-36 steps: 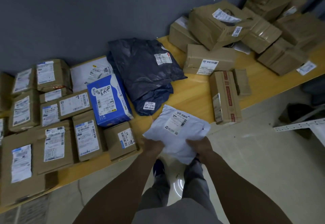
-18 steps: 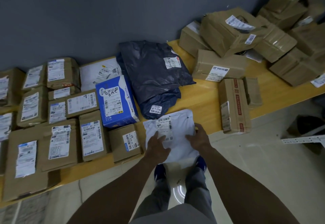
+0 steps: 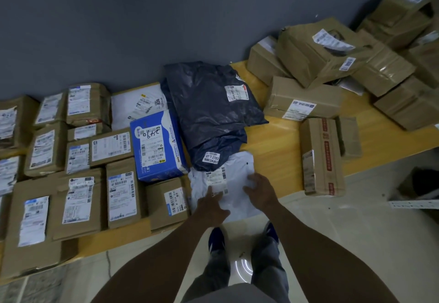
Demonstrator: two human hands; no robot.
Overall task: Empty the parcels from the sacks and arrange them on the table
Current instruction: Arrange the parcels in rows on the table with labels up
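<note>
A white soft mailer [image 3: 234, 183] with a printed label lies flat at the front edge of the yellow wooden table [image 3: 273, 145], just below a dark blue plastic parcel [image 3: 209, 110]. My left hand [image 3: 212, 205] rests palm down on the mailer's lower left part, fingers spread. My right hand [image 3: 261, 189] lies flat on its right side. Neither hand grips it. Left of the mailer stand a blue box [image 3: 158, 145] and rows of brown cardboard parcels [image 3: 80, 198].
A loose heap of brown boxes [image 3: 332, 53] fills the table's right end, with a tall narrow box [image 3: 322, 157] near the front edge. A grey wall runs behind. My feet stand on the pale floor below; a dark object [image 3: 425, 181] lies at right.
The white mailer went from being held in both hands in front of the table to lying flat on it beside the small brown box. Both hands now press on top of it.
</note>
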